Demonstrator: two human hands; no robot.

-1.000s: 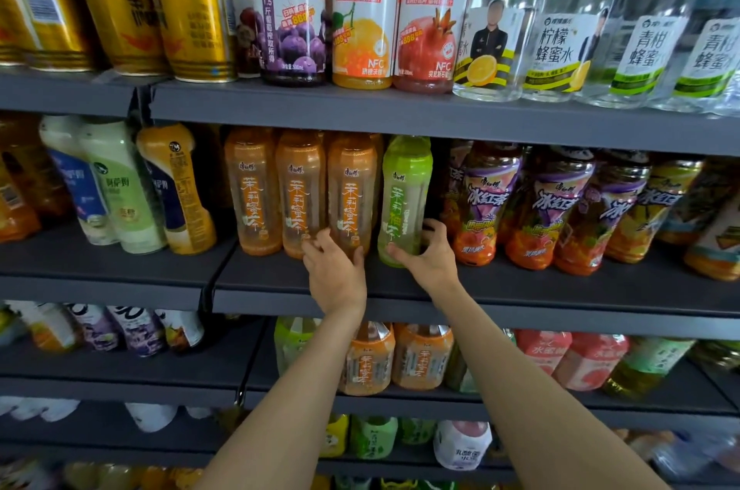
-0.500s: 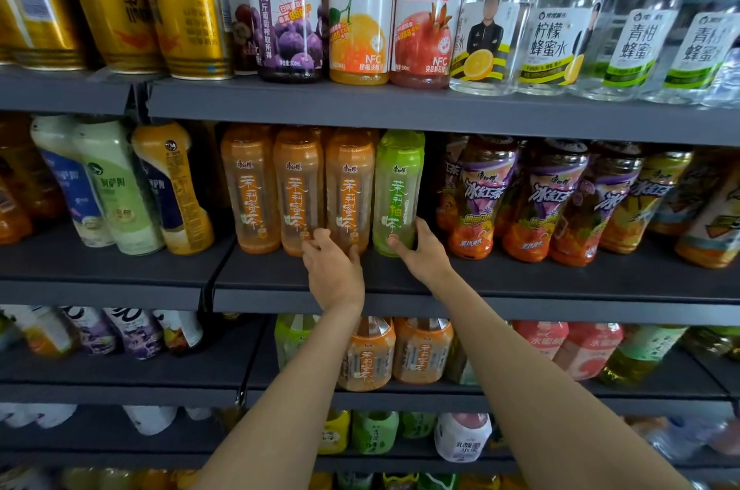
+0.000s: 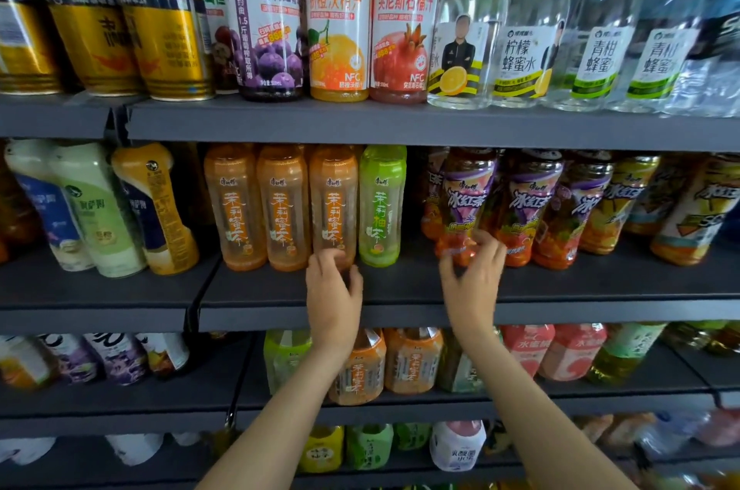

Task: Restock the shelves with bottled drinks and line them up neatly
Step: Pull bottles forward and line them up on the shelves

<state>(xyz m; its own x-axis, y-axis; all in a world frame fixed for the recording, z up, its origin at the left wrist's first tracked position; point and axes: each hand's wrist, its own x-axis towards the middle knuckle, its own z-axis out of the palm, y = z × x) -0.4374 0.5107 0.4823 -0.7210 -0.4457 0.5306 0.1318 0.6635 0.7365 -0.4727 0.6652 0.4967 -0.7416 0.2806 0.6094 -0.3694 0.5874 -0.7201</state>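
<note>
On the middle shelf (image 3: pixel 600 311) stand three orange tea bottles (image 3: pixel 282 209) in a row, with one green tea bottle (image 3: pixel 380 205) to their right. My left hand (image 3: pixel 334 291) is at the base of the third orange bottle (image 3: pixel 334 201), its fingers loosely curled and its fingertips at the bottle's foot. My right hand (image 3: pixel 472 281) hovers in front of the base of a purple-labelled iced tea bottle (image 3: pixel 466 197). Its fingers are spread and bent, and no firm grip shows. A gap lies between the green bottle and the iced tea bottles.
More iced tea bottles (image 3: pixel 532 209) lean rightwards along the shelf. White, green and yellow milk drink bottles (image 3: pixel 100 209) stand at the left. Gold cans (image 3: pixel 164 41), juice bottles (image 3: pixel 338 21) and clear honey water bottles (image 3: pixel 524 29) fill the top shelf. Lower shelves hold further drinks (image 3: pixel 412 359).
My right hand left the green bottle's side and moved right to the iced tea bottle. My left hand stayed at the third orange bottle. The view moved closer.
</note>
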